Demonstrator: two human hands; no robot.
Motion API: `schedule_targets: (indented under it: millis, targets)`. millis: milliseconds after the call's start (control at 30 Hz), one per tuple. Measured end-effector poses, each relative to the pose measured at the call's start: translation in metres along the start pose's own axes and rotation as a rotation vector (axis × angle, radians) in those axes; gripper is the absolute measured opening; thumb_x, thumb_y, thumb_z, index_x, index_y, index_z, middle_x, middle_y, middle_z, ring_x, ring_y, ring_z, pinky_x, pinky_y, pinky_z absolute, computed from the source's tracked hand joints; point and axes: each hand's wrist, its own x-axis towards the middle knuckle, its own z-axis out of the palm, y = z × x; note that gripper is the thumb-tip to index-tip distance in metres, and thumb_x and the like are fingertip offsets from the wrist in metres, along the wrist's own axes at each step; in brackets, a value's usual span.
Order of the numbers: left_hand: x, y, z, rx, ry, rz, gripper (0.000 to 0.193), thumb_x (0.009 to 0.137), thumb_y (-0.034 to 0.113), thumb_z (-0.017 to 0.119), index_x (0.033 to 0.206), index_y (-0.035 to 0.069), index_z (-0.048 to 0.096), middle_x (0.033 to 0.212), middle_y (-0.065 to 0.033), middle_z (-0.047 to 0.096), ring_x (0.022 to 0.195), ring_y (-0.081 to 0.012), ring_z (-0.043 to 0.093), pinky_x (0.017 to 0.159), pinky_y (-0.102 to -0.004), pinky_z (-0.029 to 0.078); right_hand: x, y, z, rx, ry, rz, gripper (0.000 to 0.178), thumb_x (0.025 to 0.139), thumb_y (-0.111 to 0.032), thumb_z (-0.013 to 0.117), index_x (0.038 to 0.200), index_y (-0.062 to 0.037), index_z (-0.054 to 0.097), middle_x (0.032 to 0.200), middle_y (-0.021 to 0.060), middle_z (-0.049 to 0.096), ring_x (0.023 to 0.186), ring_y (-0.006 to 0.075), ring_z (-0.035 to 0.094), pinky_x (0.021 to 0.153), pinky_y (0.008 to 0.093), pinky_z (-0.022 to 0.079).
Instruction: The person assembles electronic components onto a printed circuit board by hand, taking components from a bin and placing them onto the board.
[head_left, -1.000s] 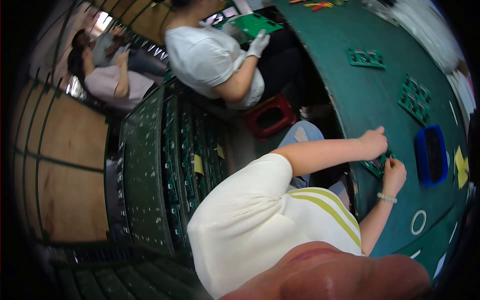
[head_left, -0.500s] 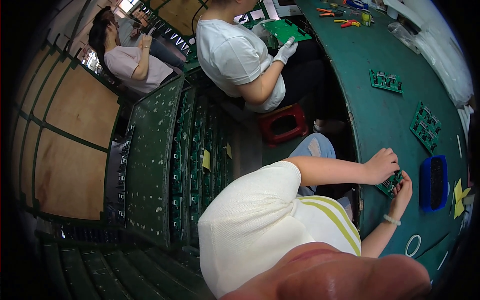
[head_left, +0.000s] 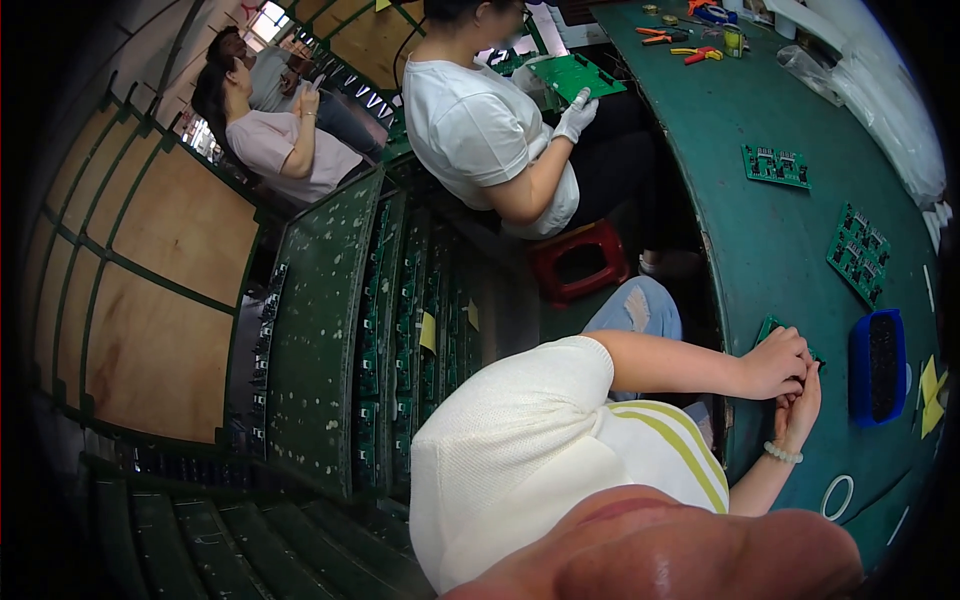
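At the green workbench's [head_left: 765,255] edge, the left hand [head_left: 776,364] and right hand [head_left: 799,408] have just drawn together, fingers curled, seemingly working one spot; the circuit board [head_left: 768,328] beneath now shows beyond the left knuckles, but I cannot tell what either grips.

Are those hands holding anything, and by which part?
The left hand and right hand cover part of a green circuit board; I cannot tell whether or where they hold it.

Your cream knit top [head_left: 520,430] has yellow-green stripes. Left of the blue bin [head_left: 856,375], your circuit board [head_left: 769,328] is green; right, paper slips [head_left: 931,410] are yellow.
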Motion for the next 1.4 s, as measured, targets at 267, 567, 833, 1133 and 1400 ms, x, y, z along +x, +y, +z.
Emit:
schedule_targets:
  millis: [267, 567, 833, 1133, 1400]
  targets:
    - [0.001, -0.018, -0.005, 0.116, -0.260, -0.006, 0.009, 0.066, 0.016, 0.063, 0.069, 0.008, 0.065, 0.078, -0.0062, 0.056, 0.077, -0.0238, 0.048, 0.069, -0.0330, 0.041, 0.003, 0.010, -0.002, 0.259, -0.154, 0.130, 0.033, 0.094, -0.026, 0.040, 0.116, -0.0024, 0.049, 0.075, -0.0031, 0.052, 0.054, 0.0043, 0.038, 0.044, 0.0181, 0.030]
    - [0.007, -0.018, -0.025, 0.169, -0.227, 0.067, 0.012, 0.070, 0.014, 0.059, 0.074, 0.003, 0.060, 0.077, -0.0094, 0.056, 0.077, -0.0250, 0.053, 0.068, -0.0343, 0.045, 0.001, 0.004, 0.003, 0.226, -0.279, 0.082, 0.037, 0.088, -0.004, 0.039, 0.123, 0.0059, 0.041, 0.087, 0.0054, 0.051, 0.066, 0.0092, 0.042, 0.053, 0.0204, 0.037]
    - [0.018, -0.008, -0.045, -0.386, 0.087, -0.383, 0.010, 0.078, 0.006, 0.063, 0.075, 0.000, 0.055, 0.067, -0.0101, 0.061, 0.058, -0.0162, 0.059, 0.052, -0.0276, 0.046, -0.001, 0.002, 0.003, 0.093, -0.288, -0.030, 0.029, 0.091, -0.009, 0.047, 0.117, 0.0050, 0.047, 0.092, 0.0064, 0.054, 0.063, 0.0044, 0.042, 0.048, 0.0139, 0.033]
    - [-0.003, -0.036, -0.026, -0.705, -0.087, -0.680, 0.010, 0.073, 0.002, 0.066, 0.080, -0.001, 0.060, 0.070, -0.0062, 0.061, 0.059, -0.0094, 0.058, 0.050, -0.0238, 0.047, -0.018, -0.009, -0.029, 0.086, -0.109, -0.035, 0.035, 0.089, -0.010, 0.049, 0.119, 0.0073, 0.046, 0.085, 0.0019, 0.049, 0.067, 0.0031, 0.042, 0.046, 0.0132, 0.030]
    - [-0.008, -0.043, -0.034, 0.049, -0.112, -0.219, 0.011, 0.067, 0.007, 0.069, 0.078, 0.006, 0.064, 0.082, -0.0107, 0.061, 0.081, -0.0270, 0.057, 0.073, -0.0353, 0.045, -0.018, -0.016, -0.028, -0.213, 0.087, -0.102, 0.026, 0.083, -0.013, 0.060, 0.103, 0.0028, 0.056, 0.085, 0.0059, 0.062, 0.054, 0.0015, 0.040, 0.045, 0.0139, 0.028]
